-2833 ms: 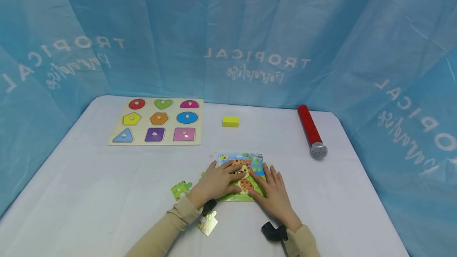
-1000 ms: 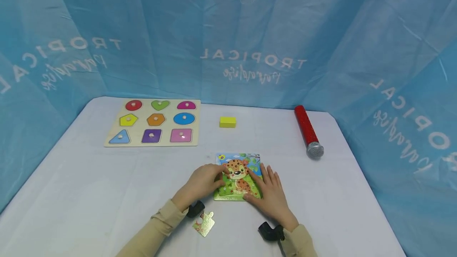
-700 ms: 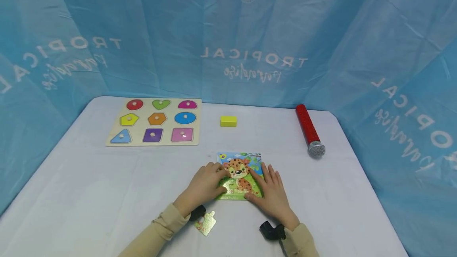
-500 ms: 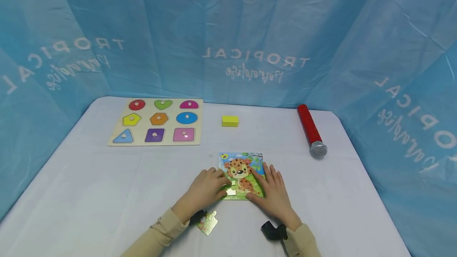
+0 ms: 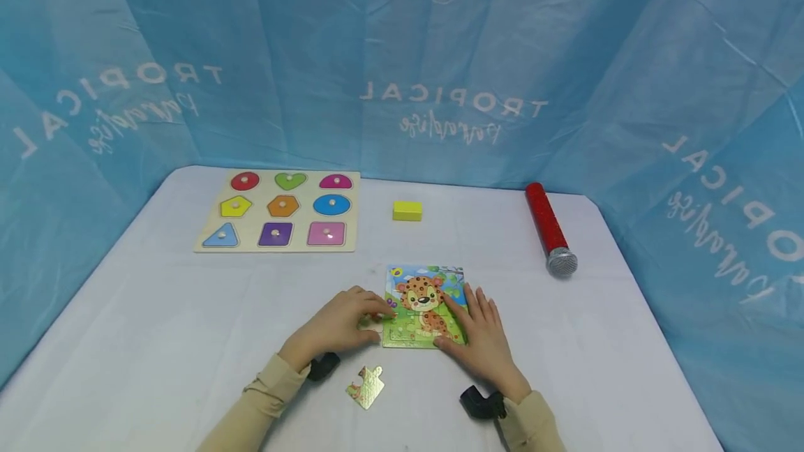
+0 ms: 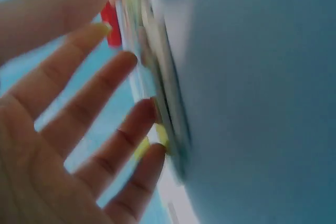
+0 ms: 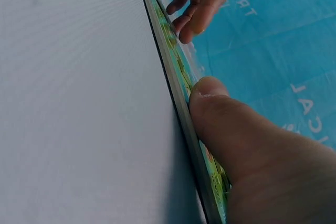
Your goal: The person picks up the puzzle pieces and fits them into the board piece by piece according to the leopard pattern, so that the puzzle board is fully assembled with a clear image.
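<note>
A jigsaw puzzle (image 5: 427, 309) with a spotted leopard cub lies flat on the table in the head view. My right hand (image 5: 482, 337) rests along its right side, fingers straight. In the right wrist view the thumb (image 7: 226, 124) presses the puzzle's edge. Just off the left side is my left hand (image 5: 339, 319), its fingertips near the border. The left wrist view shows its fingers (image 6: 107, 82) extended and spread. What lies under this hand is partly hidden, with a small reddish patch by the fingertips. A loose puzzle piece (image 5: 366, 388) lies nearer the person.
Behind to the left lies a wooden shape board (image 5: 279, 211) with coloured knobbed pieces. A yellow block (image 5: 407, 211) stands at the back middle. To the right is a red microphone (image 5: 549, 229). A blue printed curtain (image 5: 452, 54) encloses the white table (image 5: 151, 326).
My left hand has drawn back leftward from over the puzzle. The loose green piece that lay to the left is gone from there, and a piece lies in the puzzle's lower-left corner. The right hand stays put.
</note>
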`<state>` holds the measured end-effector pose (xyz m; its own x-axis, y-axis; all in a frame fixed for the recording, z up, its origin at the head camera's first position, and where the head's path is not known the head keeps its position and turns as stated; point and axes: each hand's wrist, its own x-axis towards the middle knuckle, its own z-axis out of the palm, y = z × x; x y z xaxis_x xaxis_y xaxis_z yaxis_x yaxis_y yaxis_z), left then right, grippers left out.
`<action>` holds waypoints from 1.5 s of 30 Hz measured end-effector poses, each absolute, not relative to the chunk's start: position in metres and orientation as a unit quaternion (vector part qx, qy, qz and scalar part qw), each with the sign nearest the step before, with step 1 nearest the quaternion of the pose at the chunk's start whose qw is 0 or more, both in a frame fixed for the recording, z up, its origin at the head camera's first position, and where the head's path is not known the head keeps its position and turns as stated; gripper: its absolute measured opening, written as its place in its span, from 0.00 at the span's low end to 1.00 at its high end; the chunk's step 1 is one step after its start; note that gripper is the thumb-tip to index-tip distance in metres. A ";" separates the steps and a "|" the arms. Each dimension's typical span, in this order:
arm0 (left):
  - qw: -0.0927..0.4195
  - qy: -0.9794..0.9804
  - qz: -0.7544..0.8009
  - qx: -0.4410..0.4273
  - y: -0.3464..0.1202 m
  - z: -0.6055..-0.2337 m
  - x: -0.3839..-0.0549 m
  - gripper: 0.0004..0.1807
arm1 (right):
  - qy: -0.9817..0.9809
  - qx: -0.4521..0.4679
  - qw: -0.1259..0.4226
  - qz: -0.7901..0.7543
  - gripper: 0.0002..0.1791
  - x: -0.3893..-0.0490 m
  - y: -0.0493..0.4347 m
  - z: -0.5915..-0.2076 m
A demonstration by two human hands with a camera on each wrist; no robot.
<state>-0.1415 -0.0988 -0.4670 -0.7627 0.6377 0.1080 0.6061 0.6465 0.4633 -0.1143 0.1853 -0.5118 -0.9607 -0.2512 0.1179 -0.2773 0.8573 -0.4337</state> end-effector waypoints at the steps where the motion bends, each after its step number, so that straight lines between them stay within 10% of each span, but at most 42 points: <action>1: 0.043 0.905 0.258 0.335 -0.104 -0.468 -0.144 0.21 | -0.963 0.136 0.027 0.230 0.44 -0.114 0.185 -0.512; 17: 0.012 0.950 0.220 0.220 -0.120 -0.462 -0.156 0.23 | -0.964 0.132 0.022 0.229 0.43 -0.114 0.183 -0.509; 45: -0.037 0.917 0.111 0.381 -0.041 -0.461 -0.127 0.19 | -0.962 0.143 0.023 0.232 0.42 -0.114 0.185 -0.511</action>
